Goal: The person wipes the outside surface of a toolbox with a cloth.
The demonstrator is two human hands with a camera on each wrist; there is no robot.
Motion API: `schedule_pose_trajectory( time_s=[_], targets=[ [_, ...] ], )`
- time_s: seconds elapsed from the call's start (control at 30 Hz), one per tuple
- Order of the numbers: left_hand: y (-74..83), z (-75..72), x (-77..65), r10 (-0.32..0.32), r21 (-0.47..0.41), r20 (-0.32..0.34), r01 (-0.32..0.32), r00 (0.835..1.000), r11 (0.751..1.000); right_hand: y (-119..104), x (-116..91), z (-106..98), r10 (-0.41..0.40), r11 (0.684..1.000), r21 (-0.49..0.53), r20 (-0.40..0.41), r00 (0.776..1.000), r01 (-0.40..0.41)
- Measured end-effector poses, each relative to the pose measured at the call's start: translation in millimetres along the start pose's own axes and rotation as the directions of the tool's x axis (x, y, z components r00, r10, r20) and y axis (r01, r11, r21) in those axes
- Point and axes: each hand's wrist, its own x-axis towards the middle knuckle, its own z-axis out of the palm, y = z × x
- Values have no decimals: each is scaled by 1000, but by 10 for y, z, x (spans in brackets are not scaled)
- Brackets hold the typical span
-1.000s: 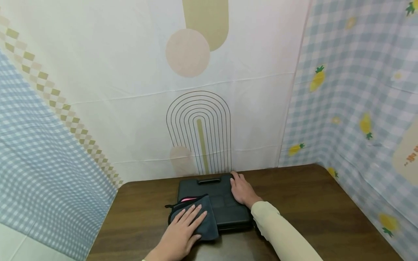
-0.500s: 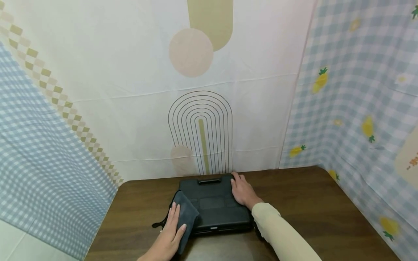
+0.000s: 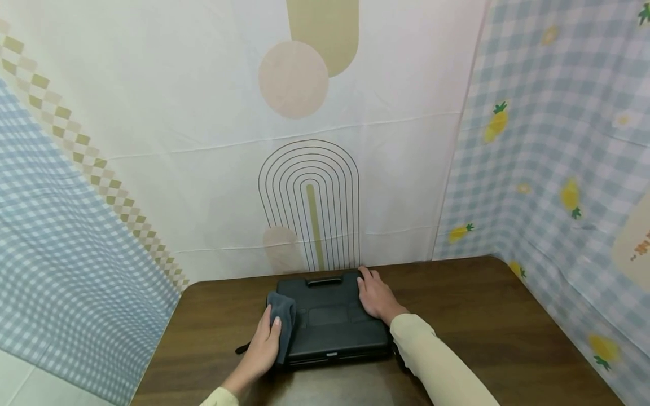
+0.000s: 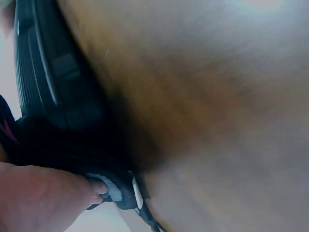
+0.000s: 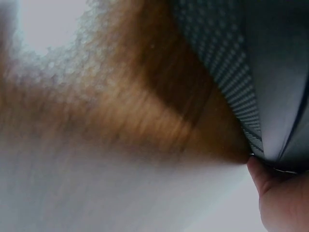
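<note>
A black plastic case [image 3: 332, 332] with a handle at its far side and a small latch in front lies on the brown table. My left hand [image 3: 261, 344] holds a dark blue-grey cloth [image 3: 284, 316] with black edging, folded over the case's left edge. A black loop hangs from the cloth to the left. In the left wrist view the hand [image 4: 43, 195] and cloth are close to the case's dark side [image 4: 53, 63]. My right hand [image 3: 378, 296] grips the case's far right corner; in the right wrist view a fingertip touches its edge [image 5: 258, 166].
The wood-grain table [image 3: 467, 316] extends on both sides of the case. A white printed cloth [image 3: 218, 197] hangs behind it, with blue checked cloths [image 3: 553, 169] at the sides.
My left hand has slid the cloth left, off the case's front left top and round onto its left edge, folding it on the way. My right hand stays in place.
</note>
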Motion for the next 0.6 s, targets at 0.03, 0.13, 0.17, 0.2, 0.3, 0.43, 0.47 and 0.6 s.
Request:
schedule_pose_trajectory(
  time_s=[0.03, 0.13, 0.17, 0.2, 0.3, 0.43, 0.47, 0.6],
  targets=[
    [8, -4, 51, 2, 5, -11, -2, 1000, 1000, -4, 0, -1, -2, 1000, 1, -2, 1000, 2],
    [34, -12, 215, 15, 25, -35, -14, 999, 1000, -3, 3, -7, 2, 1000, -5, -3, 1000, -2],
    [45, -16, 274, 19, 34, -40, -18, 999, 999, -3, 4, -9, 4, 1000, -7, -4, 1000, -4],
    [57, -19, 336, 19, 38, -45, -17, 999, 999, -3, 4, -11, 6, 1000, -11, -4, 1000, -6],
    [94, -34, 521, -1, 58, -42, 4, 999, 998, 2, 3, -13, 4, 1000, -20, 3, 1000, -4],
    [146, -63, 753, -14, 86, -37, 18, 999, 996, 3, 3, -7, 3, 1000, -19, 7, 1000, -3],
    [160, -73, 807, -15, 87, -40, 19, 999, 996, 1, 5, -5, 6, 1000, -17, 7, 1000, -6],
    [192, -97, 988, -14, 102, -37, 18, 999, 995, -5, 16, -2, -1, 1000, -25, -1, 1000, 1]
  ],
)
